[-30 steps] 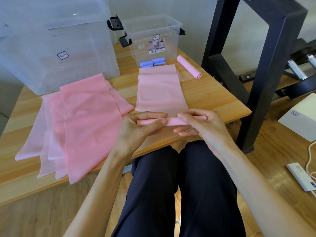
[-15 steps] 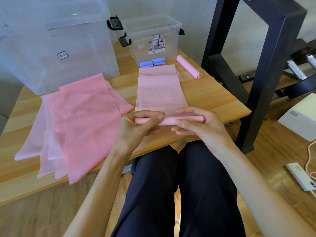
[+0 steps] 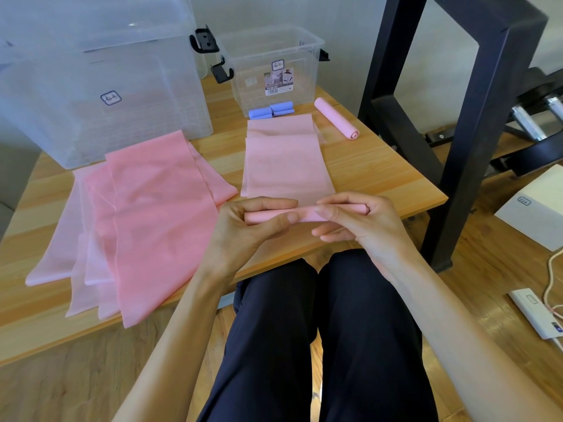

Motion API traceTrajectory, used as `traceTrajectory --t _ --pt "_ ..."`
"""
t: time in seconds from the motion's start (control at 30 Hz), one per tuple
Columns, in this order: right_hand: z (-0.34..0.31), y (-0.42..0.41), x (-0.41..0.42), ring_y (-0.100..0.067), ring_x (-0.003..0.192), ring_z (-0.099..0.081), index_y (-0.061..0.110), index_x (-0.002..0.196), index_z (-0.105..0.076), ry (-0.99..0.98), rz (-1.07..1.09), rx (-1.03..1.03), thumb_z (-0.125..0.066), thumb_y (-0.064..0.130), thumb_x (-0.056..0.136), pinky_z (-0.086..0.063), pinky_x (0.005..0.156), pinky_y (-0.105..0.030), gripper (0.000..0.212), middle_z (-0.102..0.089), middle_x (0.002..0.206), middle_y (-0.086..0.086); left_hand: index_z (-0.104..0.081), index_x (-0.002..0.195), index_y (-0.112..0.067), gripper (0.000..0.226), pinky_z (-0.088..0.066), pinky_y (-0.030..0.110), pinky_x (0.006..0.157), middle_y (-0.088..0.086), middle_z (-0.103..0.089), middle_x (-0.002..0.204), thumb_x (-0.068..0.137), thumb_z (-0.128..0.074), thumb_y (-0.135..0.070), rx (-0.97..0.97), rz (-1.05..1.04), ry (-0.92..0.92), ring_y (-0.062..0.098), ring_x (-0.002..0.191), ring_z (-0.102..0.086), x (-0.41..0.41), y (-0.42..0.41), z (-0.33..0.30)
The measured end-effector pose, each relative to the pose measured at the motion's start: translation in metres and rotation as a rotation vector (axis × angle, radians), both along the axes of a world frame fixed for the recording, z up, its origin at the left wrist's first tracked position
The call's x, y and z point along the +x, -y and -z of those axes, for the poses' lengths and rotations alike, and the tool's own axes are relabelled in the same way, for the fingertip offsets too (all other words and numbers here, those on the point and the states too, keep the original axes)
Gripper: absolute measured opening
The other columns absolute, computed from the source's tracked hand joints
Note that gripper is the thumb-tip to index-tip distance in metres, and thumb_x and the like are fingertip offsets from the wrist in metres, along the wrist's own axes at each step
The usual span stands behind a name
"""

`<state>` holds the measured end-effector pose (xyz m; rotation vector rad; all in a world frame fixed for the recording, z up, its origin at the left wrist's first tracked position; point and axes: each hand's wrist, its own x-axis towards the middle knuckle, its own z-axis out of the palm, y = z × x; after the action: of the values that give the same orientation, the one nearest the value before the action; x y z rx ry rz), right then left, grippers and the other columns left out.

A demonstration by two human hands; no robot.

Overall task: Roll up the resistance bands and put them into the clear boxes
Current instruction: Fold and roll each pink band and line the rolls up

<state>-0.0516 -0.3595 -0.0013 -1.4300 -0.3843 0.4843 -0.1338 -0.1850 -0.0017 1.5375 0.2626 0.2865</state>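
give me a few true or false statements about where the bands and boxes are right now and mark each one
1. Both hands, left hand and right hand, grip the partly rolled pale pink band. True.
2. The small clear box is empty. False: blue rolls lie in it.
3. A finished pink roll lies on the table, to the right of the small box. True.
4. The unrolled pink bands lie inside the large clear box. False: they lie flat on the table in front of it.
5. The finished pink roll lies inside the large box. False: it lies on the table.
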Motion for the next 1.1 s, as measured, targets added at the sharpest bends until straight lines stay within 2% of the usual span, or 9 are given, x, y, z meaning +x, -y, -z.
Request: traceTrajectory --t 0.17,0.23,0.37,0.57,0.67,0.77,0.9,1.0,1.1 --pt "0.0001 0.0005 -0.0002 -0.028 0.081 -0.075 0.005 0.103 -0.071 -0.011 -0.059 0.015 -0.077 0.013 0.078 -0.061 0.07 -0.029 0.027 -0.076 0.089 -0.012 -0.076 0.091 -0.014 0.011 -0.059 0.022 0.072 0.001 -0.078 0.087 0.08 -0.074 -0.017 -0.022 -0.029 -0.036 0.015 0.08 -0.075 0.0032 -0.0021 0.0012" --pt "0.0001 0.0008 0.0001 -0.028 0.079 -0.075 0.004 0.102 -0.072 0.007 -0.044 0.012 -0.076 0.01 0.079 -0.061 0.068 -0.028 0.024 -0.076 0.088 -0.012 -0.076 0.091 -0.015 0.016 -0.058 0.022 0.074 -0.001 -0.077 0.089 0.076 -0.076 -0.02 0.006 -0.012 -0.033 0.014 0.083 -0.074 0.0024 -0.0028 0.0012" --pt "0.0 0.0003 0.0002 -0.028 0.072 -0.075 0.007 0.096 -0.074 0.005 0.005 -0.011 -0.077 0.019 0.079 -0.059 0.06 -0.025 0.021 -0.076 0.084 -0.011 -0.076 0.093 -0.018 0.023 -0.056 0.018 0.075 -0.006 -0.077 0.088 0.07 -0.077 -0.019 0.079 0.03 0.007 0.008 0.084 -0.072 0.0002 -0.0026 0.0009" --pt "0.0008 0.0005 0.0004 -0.028 0.078 -0.075 0.004 0.101 -0.072 0.009 -0.026 0.012 -0.076 0.01 0.08 -0.061 0.067 -0.028 0.023 -0.076 0.087 -0.013 -0.076 0.09 -0.016 0.012 -0.057 0.02 0.071 0.0 -0.078 0.086 0.078 -0.075 -0.016 0.012 -0.029 -0.016 0.013 0.079 -0.074 0.0016 -0.0022 0.0025" --pt "0.0007 -0.0002 0.0004 -0.026 0.071 -0.075 0.007 0.096 -0.074 0.005 0.008 -0.004 -0.075 0.016 0.081 -0.06 0.061 -0.025 0.017 -0.076 0.084 -0.01 -0.076 0.091 -0.019 0.02 -0.056 0.019 0.076 -0.006 -0.077 0.088 0.071 -0.077 -0.022 0.075 -0.002 0.008 0.009 0.082 -0.072 0.0005 -0.0023 0.002" --pt "0.0018 0.0005 -0.0001 -0.027 0.074 -0.075 0.008 0.096 -0.074 -0.021 -0.01 -0.001 -0.076 0.022 0.078 -0.061 0.063 -0.027 0.023 -0.076 0.085 -0.01 -0.076 0.09 -0.016 0.015 -0.056 0.018 0.07 -0.005 -0.077 0.086 0.076 -0.076 -0.017 0.052 -0.02 0.0 0.01 0.079 -0.073 0.002 -0.0017 0.0022" --pt "0.0018 0.0004 -0.0001 -0.028 0.078 -0.075 0.005 0.1 -0.073 -0.008 -0.037 0.012 -0.076 0.011 0.079 -0.061 0.066 -0.026 0.023 -0.076 0.087 -0.013 -0.076 0.092 -0.015 0.013 -0.057 0.02 0.07 -0.003 -0.078 0.089 0.08 -0.075 -0.019 0.03 -0.035 -0.023 0.014 0.082 -0.074 0.0028 -0.0029 0.0024" --pt "0.0017 -0.0002 0.0005 -0.027 0.071 -0.075 0.009 0.095 -0.074 -0.007 0.008 -0.004 -0.075 0.017 0.082 -0.06 0.061 -0.026 0.016 -0.076 0.084 -0.011 -0.076 0.092 -0.019 0.022 -0.057 0.02 0.076 -0.007 -0.077 0.091 0.071 -0.077 -0.023 0.078 0.0 -0.002 0.01 0.085 -0.072 0.001 -0.0033 0.0021" --pt "0.0021 0.0005 0.0003 -0.028 0.074 -0.075 0.008 0.098 -0.073 -0.029 -0.019 -0.007 -0.075 0.022 0.08 -0.06 0.063 -0.026 0.023 -0.076 0.087 -0.011 -0.076 0.09 -0.016 0.017 -0.057 0.019 0.071 -0.006 -0.077 0.087 0.074 -0.076 -0.02 0.053 -0.011 -0.004 0.01 0.081 -0.072 0.0019 -0.002 0.0018"
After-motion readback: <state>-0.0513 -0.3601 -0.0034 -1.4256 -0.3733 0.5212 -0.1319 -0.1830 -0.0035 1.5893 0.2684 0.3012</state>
